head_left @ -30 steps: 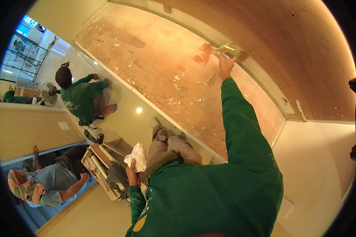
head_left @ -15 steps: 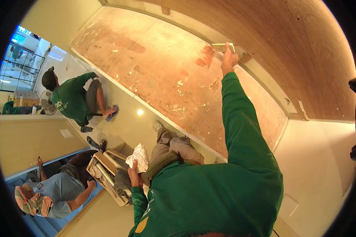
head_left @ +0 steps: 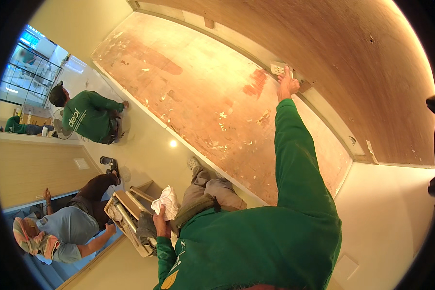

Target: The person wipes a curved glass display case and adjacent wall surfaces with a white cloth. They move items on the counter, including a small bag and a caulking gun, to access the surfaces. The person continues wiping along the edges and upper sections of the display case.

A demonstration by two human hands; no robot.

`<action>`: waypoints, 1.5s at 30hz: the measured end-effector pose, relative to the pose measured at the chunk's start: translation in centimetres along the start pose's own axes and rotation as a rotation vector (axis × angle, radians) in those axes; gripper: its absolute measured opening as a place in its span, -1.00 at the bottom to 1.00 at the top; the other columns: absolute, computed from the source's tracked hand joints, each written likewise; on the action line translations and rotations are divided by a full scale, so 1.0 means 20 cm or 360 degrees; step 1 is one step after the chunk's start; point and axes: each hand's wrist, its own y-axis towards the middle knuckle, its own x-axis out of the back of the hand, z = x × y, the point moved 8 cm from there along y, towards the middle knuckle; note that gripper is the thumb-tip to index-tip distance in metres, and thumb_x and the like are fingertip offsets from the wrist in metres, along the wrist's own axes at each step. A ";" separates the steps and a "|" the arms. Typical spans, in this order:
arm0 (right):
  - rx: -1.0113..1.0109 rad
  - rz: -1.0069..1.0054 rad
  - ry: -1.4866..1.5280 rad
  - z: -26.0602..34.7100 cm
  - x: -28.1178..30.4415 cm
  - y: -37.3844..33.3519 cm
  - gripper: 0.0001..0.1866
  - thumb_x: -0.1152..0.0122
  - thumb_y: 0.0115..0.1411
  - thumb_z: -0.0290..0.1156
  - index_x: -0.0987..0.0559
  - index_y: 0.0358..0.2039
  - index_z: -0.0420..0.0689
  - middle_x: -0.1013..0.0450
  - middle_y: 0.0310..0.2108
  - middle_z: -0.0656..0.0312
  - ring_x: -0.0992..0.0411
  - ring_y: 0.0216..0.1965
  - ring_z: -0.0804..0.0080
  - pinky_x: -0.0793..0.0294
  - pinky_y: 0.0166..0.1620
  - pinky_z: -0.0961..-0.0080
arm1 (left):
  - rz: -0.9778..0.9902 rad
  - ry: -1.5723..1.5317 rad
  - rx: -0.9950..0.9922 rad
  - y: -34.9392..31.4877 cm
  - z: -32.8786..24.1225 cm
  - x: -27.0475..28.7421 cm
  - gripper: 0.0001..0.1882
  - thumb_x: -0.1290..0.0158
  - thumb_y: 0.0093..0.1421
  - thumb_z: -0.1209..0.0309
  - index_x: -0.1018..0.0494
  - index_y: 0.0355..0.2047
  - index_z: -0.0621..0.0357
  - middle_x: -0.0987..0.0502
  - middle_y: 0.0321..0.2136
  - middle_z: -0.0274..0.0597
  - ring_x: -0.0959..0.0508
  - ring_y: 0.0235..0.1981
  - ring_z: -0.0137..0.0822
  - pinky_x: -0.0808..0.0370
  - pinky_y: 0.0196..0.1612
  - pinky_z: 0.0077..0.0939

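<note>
Right hand (head_left: 288, 85) slid a bit right along the panel's (head_left: 203, 92) top edge w/ the pale block (head_left: 278, 68) pinched tight; left hand (head_left: 160, 223) gripping a white rag (head_left: 166, 199).

The person wears a dark green long-sleeved work shirt of plain cloth, loose and creased over the shoulders and back, with both sleeves reaching down to the wrists. A small yellow emblem sits low on the left sleeve, beside pale lettering on the chest. The trousers are grey-brown and rumpled, with a darker olive band across the waist. The shoes are light-coloured with pale, dusty soles. Both hands, the left hand (head_left: 161, 221) and the right hand (head_left: 287, 85), are bare, without gloves.
</note>
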 end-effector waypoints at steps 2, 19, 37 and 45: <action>0.0047 0.0088 0.0098 -0.02 0.01 0.02 -0.49 -0.63 0.24 -0.18 -0.44 -0.30 -0.25 -0.72 -0.33 -0.14 -0.76 -0.36 0.17 -0.77 -0.40 0.42 | -0.0018 0.0013 0.0022 -0.01 0.01 0.01 -0.54 -0.24 0.47 0.26 -0.52 0.21 0.36 -0.69 0.08 -0.09 -0.71 0.03 -0.20 -0.63 0.13 -0.24; -0.0182 0.0190 0.0489 -0.12 -0.10 0.00 -0.76 -0.27 0.51 -0.36 -0.48 -0.23 -0.25 -0.72 -0.24 -0.11 -0.75 -0.25 0.17 -0.76 -0.23 0.39 | -0.0020 0.0255 0.0015 0.17 -0.11 -0.18 -0.64 -0.35 0.37 0.20 -0.61 -0.02 0.22 -0.72 -0.12 -0.20 -0.73 -0.15 -0.31 -0.65 -0.04 -0.31; -0.0507 0.0444 0.1035 -0.21 -0.29 -0.02 -0.45 0.13 0.67 -0.30 -0.15 0.43 -0.47 -0.52 0.20 -0.29 -0.57 0.22 -0.06 -0.62 0.34 0.10 | 0.0094 0.0345 0.0050 0.19 -0.17 -0.24 -0.62 -0.29 0.43 0.22 -0.62 0.09 0.24 -0.72 -0.01 -0.20 -0.72 -0.04 -0.31 -0.62 0.08 -0.35; -0.0430 0.0833 0.0702 -0.16 -0.19 -0.01 -0.38 0.08 0.66 -0.30 -0.06 0.51 -0.44 -0.39 0.36 -0.35 -0.44 0.36 -0.13 -0.56 0.41 0.10 | 0.0208 0.0442 0.0086 0.34 -0.18 -0.34 -0.64 -0.29 0.42 0.19 -0.62 0.08 0.15 -0.72 -0.02 -0.29 -0.71 -0.04 -0.35 -0.62 0.04 -0.34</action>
